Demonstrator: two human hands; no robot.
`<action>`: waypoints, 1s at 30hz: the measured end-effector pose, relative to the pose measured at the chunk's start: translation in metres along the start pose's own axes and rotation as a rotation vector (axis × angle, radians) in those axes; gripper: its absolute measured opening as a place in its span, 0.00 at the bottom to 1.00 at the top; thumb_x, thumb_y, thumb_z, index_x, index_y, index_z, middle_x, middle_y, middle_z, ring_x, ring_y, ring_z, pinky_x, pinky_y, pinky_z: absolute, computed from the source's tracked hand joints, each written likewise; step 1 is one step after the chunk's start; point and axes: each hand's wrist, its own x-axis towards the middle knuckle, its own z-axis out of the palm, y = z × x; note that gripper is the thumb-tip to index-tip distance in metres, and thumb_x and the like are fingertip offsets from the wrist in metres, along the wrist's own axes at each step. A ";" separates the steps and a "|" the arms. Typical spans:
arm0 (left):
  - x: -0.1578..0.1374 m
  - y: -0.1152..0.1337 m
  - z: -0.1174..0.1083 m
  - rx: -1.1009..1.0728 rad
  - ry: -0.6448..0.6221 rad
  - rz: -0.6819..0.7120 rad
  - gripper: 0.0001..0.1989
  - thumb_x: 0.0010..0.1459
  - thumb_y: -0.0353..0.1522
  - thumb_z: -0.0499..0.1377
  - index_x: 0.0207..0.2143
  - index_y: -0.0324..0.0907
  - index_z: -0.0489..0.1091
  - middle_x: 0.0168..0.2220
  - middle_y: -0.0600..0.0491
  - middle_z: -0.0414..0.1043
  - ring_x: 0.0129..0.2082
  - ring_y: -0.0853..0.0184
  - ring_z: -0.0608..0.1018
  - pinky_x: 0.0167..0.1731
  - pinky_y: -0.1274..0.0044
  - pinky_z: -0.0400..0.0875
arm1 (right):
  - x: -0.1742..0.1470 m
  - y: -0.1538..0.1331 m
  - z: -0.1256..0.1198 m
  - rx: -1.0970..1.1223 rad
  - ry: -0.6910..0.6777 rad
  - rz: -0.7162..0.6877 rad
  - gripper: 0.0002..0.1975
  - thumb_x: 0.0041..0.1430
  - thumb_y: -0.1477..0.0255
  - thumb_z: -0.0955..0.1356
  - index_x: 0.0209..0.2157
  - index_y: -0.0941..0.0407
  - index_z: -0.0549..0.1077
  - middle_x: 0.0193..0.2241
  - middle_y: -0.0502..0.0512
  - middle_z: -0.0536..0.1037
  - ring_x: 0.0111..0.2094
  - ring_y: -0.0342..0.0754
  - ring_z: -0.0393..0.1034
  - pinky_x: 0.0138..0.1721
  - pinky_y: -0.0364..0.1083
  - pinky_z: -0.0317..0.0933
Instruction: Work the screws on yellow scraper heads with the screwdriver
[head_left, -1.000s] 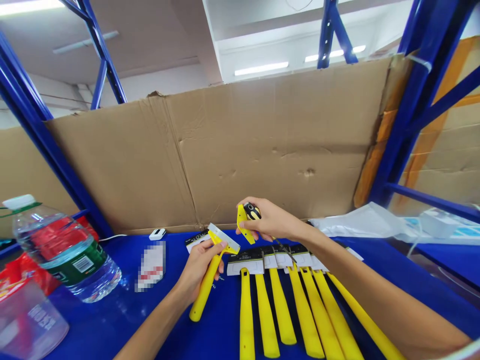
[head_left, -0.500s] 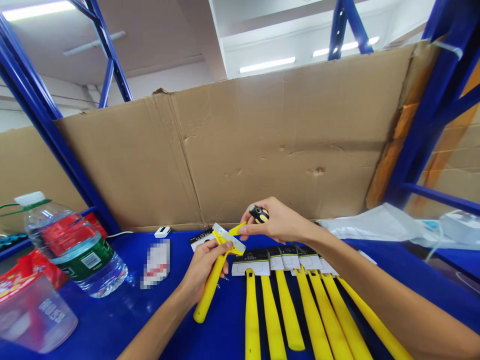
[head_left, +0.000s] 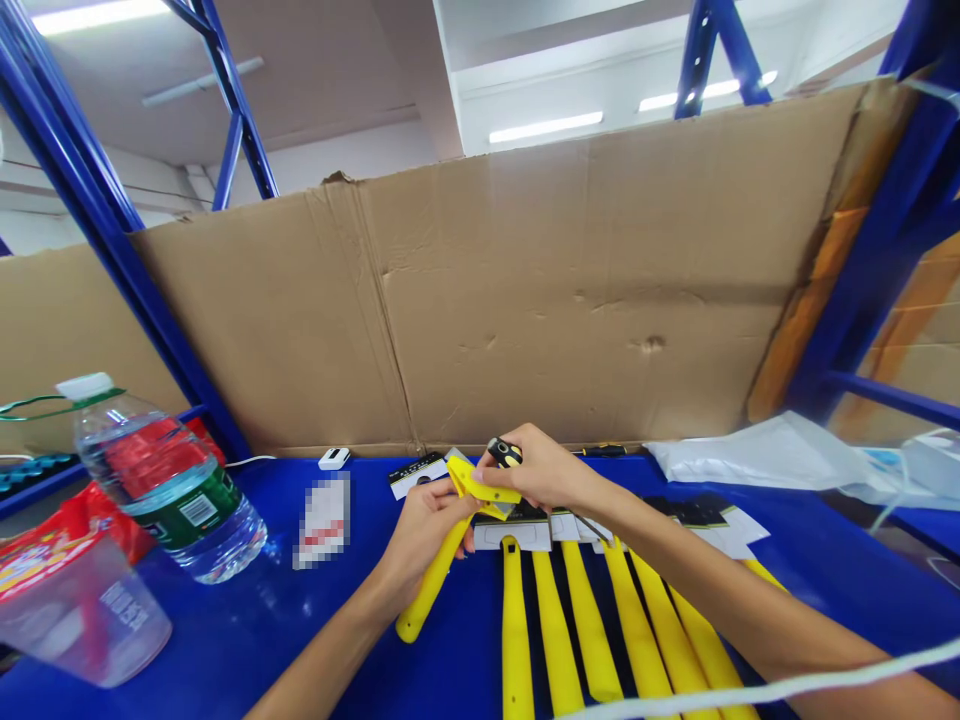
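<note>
Because the yellow scraper (head_left: 439, 570) sits up off the blue table (head_left: 247, 620) in just one hand, it could slip. The left hand (head_left: 427, 535) is wrapped around its handle near the top, and the long end pokes down toward the table. The right hand (head_left: 544, 475) pinches a small yellow cover piece (head_left: 484, 490) right at the scraper's head, and it also tucks a black and yellow screwdriver (head_left: 505, 453) under its fingers. That hand is holding two things at once, so I think one of them could drop. The cover piece touches the scraper's head, but I cannot tell if it sits straight. If it goes on crooked, it may jam or pop off. The head looks like it has a thin blade, so a finger close to it could get cut.

Just below the hands lies a row of finished scrapers (head_left: 570, 630) side by side. A dropped tool could knock them out of line. A water bottle (head_left: 169, 480) stands well to the left, near a clear plastic cup (head_left: 75, 620). A big cardboard sheet (head_left: 525, 290) stands behind it all.
</note>
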 end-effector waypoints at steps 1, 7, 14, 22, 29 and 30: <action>-0.001 0.001 0.000 -0.010 -0.008 0.007 0.24 0.47 0.45 0.75 0.40 0.36 0.80 0.21 0.53 0.74 0.17 0.70 0.73 0.18 0.80 0.67 | 0.001 0.000 0.001 0.002 0.020 0.004 0.09 0.58 0.66 0.73 0.35 0.57 0.82 0.13 0.43 0.67 0.13 0.41 0.59 0.12 0.40 0.54; -0.008 0.005 0.000 -0.104 -0.129 0.082 0.23 0.54 0.43 0.74 0.46 0.38 0.81 0.28 0.52 0.75 0.23 0.72 0.72 0.24 0.81 0.68 | 0.004 0.002 0.004 0.000 0.103 -0.028 0.08 0.55 0.67 0.76 0.34 0.58 0.83 0.16 0.45 0.71 0.15 0.41 0.62 0.16 0.40 0.53; -0.004 -0.007 0.001 -0.034 -0.053 0.098 0.25 0.59 0.50 0.70 0.44 0.37 0.80 0.28 0.52 0.75 0.20 0.74 0.70 0.22 0.82 0.64 | 0.008 0.007 0.006 -0.028 0.175 -0.164 0.06 0.52 0.69 0.77 0.30 0.58 0.83 0.28 0.52 0.82 0.31 0.46 0.72 0.32 0.43 0.61; -0.003 -0.009 0.001 -0.022 -0.015 0.103 0.24 0.59 0.49 0.70 0.46 0.38 0.80 0.28 0.53 0.75 0.20 0.74 0.70 0.22 0.82 0.64 | 0.008 0.008 0.000 -0.041 0.183 -0.205 0.10 0.50 0.72 0.78 0.37 0.57 0.82 0.30 0.50 0.83 0.32 0.45 0.73 0.35 0.43 0.63; -0.006 -0.007 0.002 -0.050 -0.015 0.128 0.22 0.58 0.48 0.71 0.42 0.38 0.80 0.28 0.52 0.76 0.19 0.73 0.72 0.21 0.81 0.63 | 0.003 0.002 -0.003 -0.008 0.079 -0.112 0.13 0.54 0.62 0.78 0.34 0.56 0.80 0.22 0.45 0.74 0.15 0.39 0.62 0.16 0.41 0.55; -0.006 -0.007 0.003 -0.057 -0.017 0.130 0.22 0.58 0.48 0.71 0.42 0.38 0.80 0.28 0.52 0.76 0.19 0.73 0.72 0.21 0.80 0.63 | 0.002 0.001 -0.003 0.004 0.060 -0.103 0.14 0.55 0.60 0.78 0.35 0.56 0.80 0.21 0.45 0.73 0.15 0.40 0.62 0.14 0.41 0.55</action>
